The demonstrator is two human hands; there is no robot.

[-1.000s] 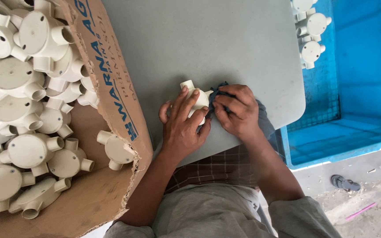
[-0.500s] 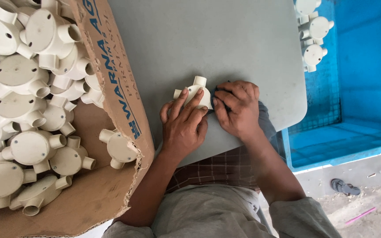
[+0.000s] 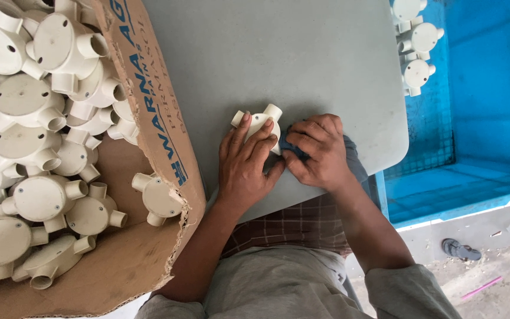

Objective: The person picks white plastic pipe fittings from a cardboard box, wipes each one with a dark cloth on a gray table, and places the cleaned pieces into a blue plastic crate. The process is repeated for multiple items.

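Left hand (image 3: 244, 168) lies flat, fingers spread, pressing down on a cream junction box (image 3: 259, 123) at the near middle of the grey table (image 3: 278, 53); right hand (image 3: 317, 150) sits just beside it on the right, fingers curled and pinching a dark blue cloth (image 3: 289, 143) against the box's side. Only a sliver of that cloth shows between the two hands.

The tabletop is smooth, pale grey, with a rounded near-right corner. Beyond its near edge is rough concrete floor (image 3: 485, 277) at the bottom right, with a dark sandal (image 3: 460, 248) and a thin pink strip (image 3: 482, 285) lying on it.

Against half a second ago, the box has turned a little: its stubby outlets now point far-left and far-right, where one pointed straight away before. The right hand has slid slightly nearer, and less cloth shows than a second back.

On the left, a torn cardboard box (image 3: 149, 118) is heaped with the same cream round fittings (image 3: 28, 147), lids on, outlets sticking every way. On the right, a blue plastic crate (image 3: 479, 88) holds a few more fittings (image 3: 417, 50) stacked in its far-left corner.
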